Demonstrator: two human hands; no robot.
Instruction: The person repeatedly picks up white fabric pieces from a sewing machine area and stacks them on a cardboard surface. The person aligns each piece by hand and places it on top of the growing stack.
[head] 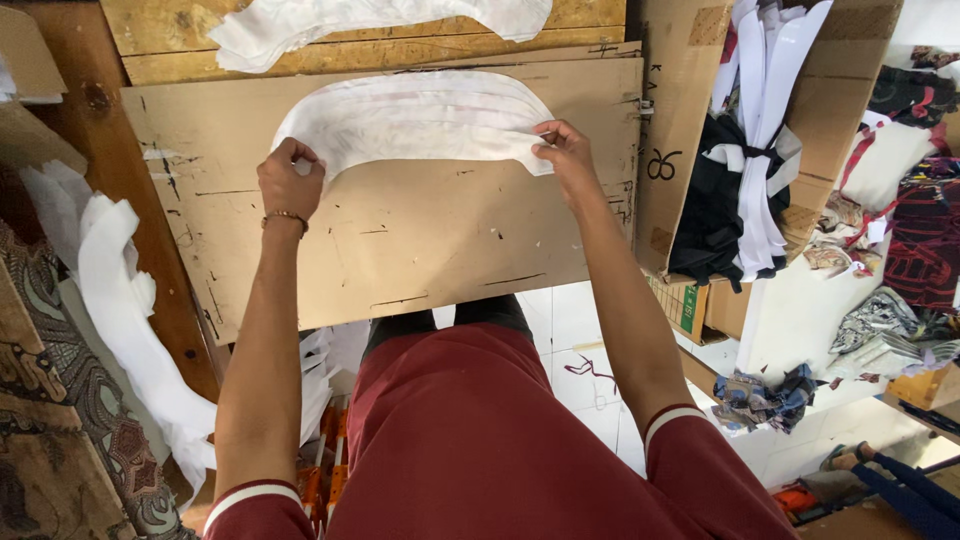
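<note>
A person in a dark red shirt with white-trimmed sleeves holds a stack of curved, crescent-shaped white fabric pieces (420, 122) by its two ends on a scuffed brown cardboard sheet (420, 250) that serves as a work surface. The left hand (289, 180), with a thin bracelet at the wrist, is closed on the stack's left tip; the right hand (566, 155) pinches the right tip between thumb and fingers. The stack lies flat on the upper half of the cardboard, its arched edge pointing away from the person, its layers roughly lined up but with several edges showing. Judging by that, the pieces look gathered and nearly squared, with the final evening-up of the edges not yet finished. More loose white fabric (340, 25) rests on rough wooden planks (170, 40) beyond the board, and a long white strip (130, 320) hangs at the left beside patterned batik cloth (50, 400). At the right, a cardboard box (690, 120) holds bundled white and black cut pieces (750, 170) tied together.
</note>
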